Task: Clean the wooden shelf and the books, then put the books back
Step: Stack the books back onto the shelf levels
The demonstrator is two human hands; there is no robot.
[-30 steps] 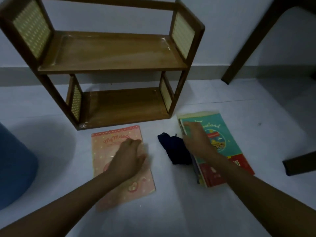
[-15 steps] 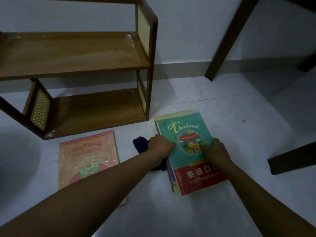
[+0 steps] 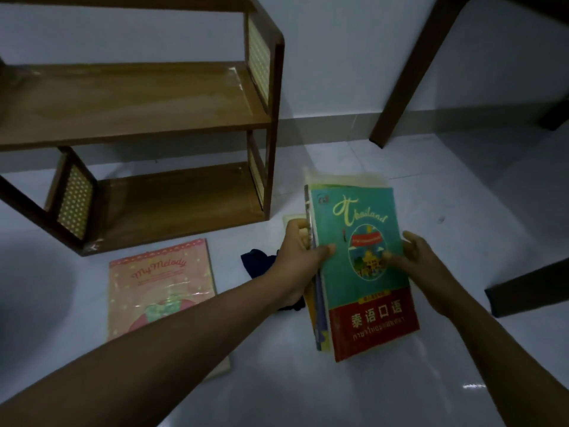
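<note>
A stack of books (image 3: 361,272), topped by a teal and red Thailand book, is lifted off the white floor. My left hand (image 3: 300,257) grips its left edge and my right hand (image 3: 412,257) holds its right edge, thumb on the cover. A pink My Melody book (image 3: 160,282) lies flat on the floor to the left, partly under my left forearm. A dark blue cloth (image 3: 257,261) is bunched on the floor behind my left hand. The wooden shelf (image 3: 138,118) stands at the upper left with both boards bare.
A pale book corner (image 3: 291,217) shows on the floor behind the lifted stack. Dark wooden furniture legs (image 3: 406,75) slant down at the upper right, and another dark leg (image 3: 526,288) lies at the right edge. The white wall and skirting run behind.
My left hand left the pink book and went to the stack. Both hands took hold of the stack and raised it off the floor. The view shifted to the right.
</note>
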